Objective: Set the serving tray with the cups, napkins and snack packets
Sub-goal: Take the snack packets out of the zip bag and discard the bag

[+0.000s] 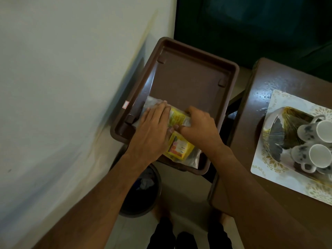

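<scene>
Packets [180, 150]: yellow snack sachets in clear wrap, lying at 6 o'clock end of brown tray [188, 78]. Left hand [152, 130] flat, fingers spread, pressing down on them; right hand [199, 126] curled, pinching upper packet's edge. Likely light, crinkly, slippery, contents crushable: hold by sealed edges, gently. Cups [316, 146] well apart at 3 o'clock, on patterned tray [264, 168], fragile; take by handles.

I am working with both forearms bare to the edge of view, no sleeves, watch or rings showing on my left hand [152, 130] or my right hand [201, 128]. Below, I am wearing dark trousers [190, 236], and my feet are showing bare.
</scene>
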Demonstrator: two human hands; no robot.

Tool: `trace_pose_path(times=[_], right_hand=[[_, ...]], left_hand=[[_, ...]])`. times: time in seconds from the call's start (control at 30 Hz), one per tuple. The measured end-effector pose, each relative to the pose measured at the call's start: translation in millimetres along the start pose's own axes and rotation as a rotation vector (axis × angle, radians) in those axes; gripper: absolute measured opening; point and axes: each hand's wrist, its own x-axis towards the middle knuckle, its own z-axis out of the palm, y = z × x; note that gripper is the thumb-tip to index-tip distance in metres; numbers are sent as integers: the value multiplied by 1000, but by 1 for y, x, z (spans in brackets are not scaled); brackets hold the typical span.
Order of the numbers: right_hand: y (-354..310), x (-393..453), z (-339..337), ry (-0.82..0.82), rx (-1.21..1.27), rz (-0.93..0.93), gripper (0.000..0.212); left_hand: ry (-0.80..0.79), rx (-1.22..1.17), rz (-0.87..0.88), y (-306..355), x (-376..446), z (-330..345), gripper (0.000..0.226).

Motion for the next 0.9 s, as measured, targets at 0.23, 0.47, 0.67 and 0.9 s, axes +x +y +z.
trace_pose_path(times=[0.23,0.47,0.67,0.9], right_hand=[[11,-7,-21,256,652,216,37],[23,-9,-31,188,1153,366,37],[29,-11,-37,123,1167,344,33],[24,-7,-42,92,1264,369,36]], left_hand=[[170,-468,-392,7,13,-9,65],[-49,-1413,-745,20,29,-12,36],[-57,-1561,-763,26,37,-14,38],[-148,-1674,-763,34,45,-17,51]])
